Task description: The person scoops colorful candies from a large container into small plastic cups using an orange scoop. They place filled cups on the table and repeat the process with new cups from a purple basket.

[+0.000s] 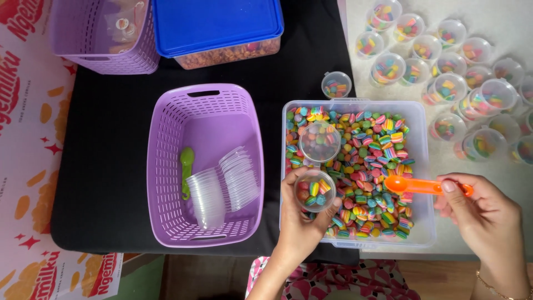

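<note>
My left hand holds a small clear plastic cup partly filled with colourful candies, over the near left corner of a clear tub full of the same striped and round candies. My right hand grips an orange spoon by its handle, its bowl level above the candies. A clear round lid lies on the candies in the tub.
A purple basket to the left holds stacked clear cups and a green spoon. Several filled, lidded cups crowd the back right, one more behind the tub. A blue-lidded box and another purple basket stand at the back.
</note>
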